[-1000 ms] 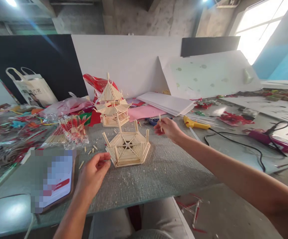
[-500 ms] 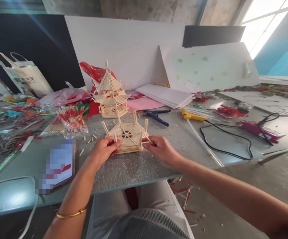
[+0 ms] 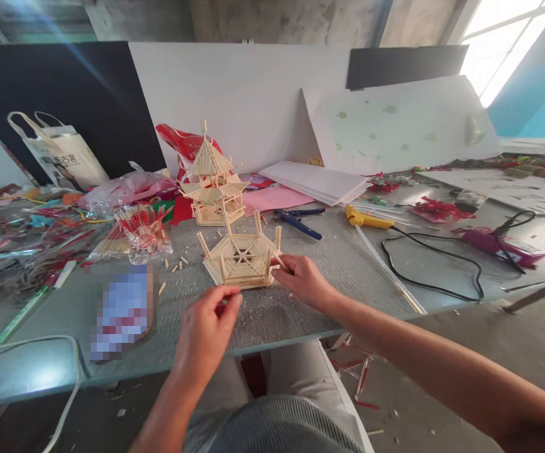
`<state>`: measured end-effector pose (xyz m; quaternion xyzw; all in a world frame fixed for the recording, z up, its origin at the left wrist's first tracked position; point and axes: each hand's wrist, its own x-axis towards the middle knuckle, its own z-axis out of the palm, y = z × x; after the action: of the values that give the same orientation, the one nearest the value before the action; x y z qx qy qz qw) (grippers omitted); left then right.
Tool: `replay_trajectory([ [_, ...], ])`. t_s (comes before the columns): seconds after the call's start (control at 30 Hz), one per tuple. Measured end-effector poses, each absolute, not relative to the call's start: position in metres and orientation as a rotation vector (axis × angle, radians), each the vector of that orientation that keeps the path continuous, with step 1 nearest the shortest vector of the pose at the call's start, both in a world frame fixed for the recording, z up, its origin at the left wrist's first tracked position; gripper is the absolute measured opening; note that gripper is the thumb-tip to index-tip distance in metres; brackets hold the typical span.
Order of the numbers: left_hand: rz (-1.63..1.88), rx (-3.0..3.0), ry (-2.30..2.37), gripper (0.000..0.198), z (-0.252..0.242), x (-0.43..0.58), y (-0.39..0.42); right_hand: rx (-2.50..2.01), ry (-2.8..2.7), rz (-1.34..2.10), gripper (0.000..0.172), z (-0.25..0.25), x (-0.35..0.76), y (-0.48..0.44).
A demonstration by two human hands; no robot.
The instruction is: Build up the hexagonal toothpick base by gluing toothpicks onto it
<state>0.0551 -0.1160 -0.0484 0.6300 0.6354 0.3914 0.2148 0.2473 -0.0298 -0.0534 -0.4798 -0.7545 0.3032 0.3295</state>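
Observation:
A six-sided base of wooden sticks (image 3: 241, 257) with upright posts sits on the grey table (image 3: 300, 308). My right hand (image 3: 303, 277) pinches a short stick against the base's right corner. My left hand (image 3: 205, 330) hovers just in front of the base, thumb and fingers pinched together on something I cannot make out. Behind the base stands a finished stick pagoda (image 3: 212, 179).
A bag of red-tipped sticks (image 3: 135, 233) lies to the left, next to a blurred tablet (image 3: 124, 311). Blue pliers (image 3: 298, 220), a yellow glue gun (image 3: 365, 219) with a black cable (image 3: 432, 277), white sheets (image 3: 314, 182) and red clutter lie beyond.
My left hand has let go of the base's left side and pulled back toward me. The right hand, which brought a stick in from farther back, stays at the right corner.

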Motion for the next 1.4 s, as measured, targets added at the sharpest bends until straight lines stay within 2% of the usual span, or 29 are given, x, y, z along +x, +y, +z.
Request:
replay_trajectory([
  [0.13, 0.859, 2.286, 1.823, 0.029, -0.049, 0.079, -0.091, -1.244, -1.993, 0.833, 0.025, -0.056, 0.249, -0.028],
  [0.27, 0.649, 2.396, 1.785, 0.026, -0.044, 0.087, -0.070, -1.193, -2.052, 0.771, 0.017, -0.057, 0.250, -0.028],
  [0.6, 0.557, 2.468, 1.761, 0.029, -0.044, 0.084, -0.063, -1.124, -2.145, 0.681, 0.026, -0.055, 0.243, -0.029],
  [1.0, 0.546, 2.575, 1.767, 0.028, -0.048, 0.087, -0.061, -1.105, -2.200, 0.606, 0.022, -0.061, 0.242, -0.023],
  [1.13, 0.612, 2.582, 1.764, 0.027, -0.044, 0.085, -0.069, -1.146, -2.107, 0.616, 0.016, -0.053, 0.245, -0.032],
  [1.2, 0.793, 2.544, 1.800, 0.027, -0.038, 0.077, -0.080, -1.155, -2.000, 0.645, 0.022, -0.047, 0.253, -0.039],
  [1.3, 1.315, 2.293, 1.920, 0.028, -0.029, 0.054, -0.100, -1.091, -1.832, 0.730, 0.026, -0.034, 0.271, -0.043],
  [1.4, 1.399, 1.818, 2.134, 0.035, -0.029, 0.025, -0.112, -1.034, -1.764, 0.771, 0.030, -0.019, 0.288, -0.032],
])
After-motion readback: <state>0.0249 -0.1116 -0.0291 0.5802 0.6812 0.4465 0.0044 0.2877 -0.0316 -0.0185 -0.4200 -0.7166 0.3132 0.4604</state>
